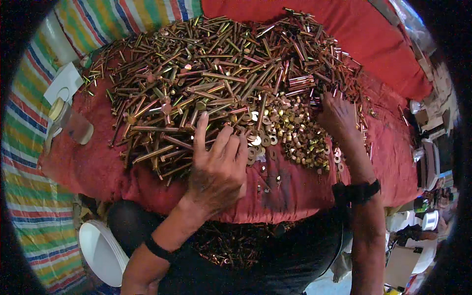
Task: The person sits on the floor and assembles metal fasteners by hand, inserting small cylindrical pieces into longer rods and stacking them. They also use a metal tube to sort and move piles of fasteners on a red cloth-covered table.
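A large heap of brassy metal bolts [216, 78] covers the red cloth. My left hand [219, 160] lies over the heap's near edge, its fingers stretched out and apart. Close to its fingertips are flat washers [265, 140], some bright, some dull. My right hand [339, 118] reaches into the right side of the heap. Its fingers are bent together and point down among the bolts, so their tips and anything between them are hidden. Between the two hands sits a pile of small gold-coloured nuts or sleeves [302, 132]. Dark bands circle both wrists.
The red cloth [295, 187] drapes over the work surface's near edge. At the left stands a jar with a yellowish lid [73, 123], by a striped sheet [34, 162]. Below are white stacked basins [101, 253] and more bolts [228, 243] between my legs. Clutter lines the right.
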Action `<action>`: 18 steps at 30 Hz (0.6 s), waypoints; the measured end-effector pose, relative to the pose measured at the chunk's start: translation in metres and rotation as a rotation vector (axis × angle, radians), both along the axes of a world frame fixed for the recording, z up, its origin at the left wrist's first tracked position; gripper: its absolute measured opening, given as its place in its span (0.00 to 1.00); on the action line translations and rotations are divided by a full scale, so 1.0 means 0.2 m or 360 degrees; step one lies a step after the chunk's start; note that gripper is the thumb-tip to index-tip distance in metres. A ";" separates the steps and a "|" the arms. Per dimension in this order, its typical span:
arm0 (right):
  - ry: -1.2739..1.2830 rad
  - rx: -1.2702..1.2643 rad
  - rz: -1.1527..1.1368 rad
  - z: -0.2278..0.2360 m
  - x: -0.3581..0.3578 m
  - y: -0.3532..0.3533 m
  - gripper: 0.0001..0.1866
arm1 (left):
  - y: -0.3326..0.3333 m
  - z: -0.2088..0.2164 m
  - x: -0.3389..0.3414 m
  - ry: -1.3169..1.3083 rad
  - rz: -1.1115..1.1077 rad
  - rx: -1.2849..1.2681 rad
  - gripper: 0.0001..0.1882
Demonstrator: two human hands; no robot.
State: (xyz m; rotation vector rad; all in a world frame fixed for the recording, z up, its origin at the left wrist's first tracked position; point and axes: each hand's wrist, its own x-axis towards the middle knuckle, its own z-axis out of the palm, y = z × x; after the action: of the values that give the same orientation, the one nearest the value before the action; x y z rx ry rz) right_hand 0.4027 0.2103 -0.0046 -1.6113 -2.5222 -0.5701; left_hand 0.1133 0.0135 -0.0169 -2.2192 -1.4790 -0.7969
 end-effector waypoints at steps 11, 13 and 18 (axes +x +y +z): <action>0.1585 -0.1150 0.0060 0.28 -0.18 -0.57 0.15 | 0.02 -0.01 0.01 0.0002 -0.0014 0.0041 0.07; 0.1668 -0.1080 0.0026 0.19 -0.26 -0.78 0.15 | 0.02 -0.01 0.01 -0.0095 -0.0098 0.0124 0.04; 0.1130 -0.0889 0.0126 0.02 -0.35 -0.84 0.18 | 0.02 0.03 0.00 -0.0147 -0.0147 0.0294 0.05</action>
State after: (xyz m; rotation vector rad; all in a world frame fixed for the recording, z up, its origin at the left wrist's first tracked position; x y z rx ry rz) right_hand 0.3329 0.0432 0.0004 -1.4612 -2.2409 0.6688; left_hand 0.1141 0.0174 -0.0117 -2.1503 -1.2930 -1.0343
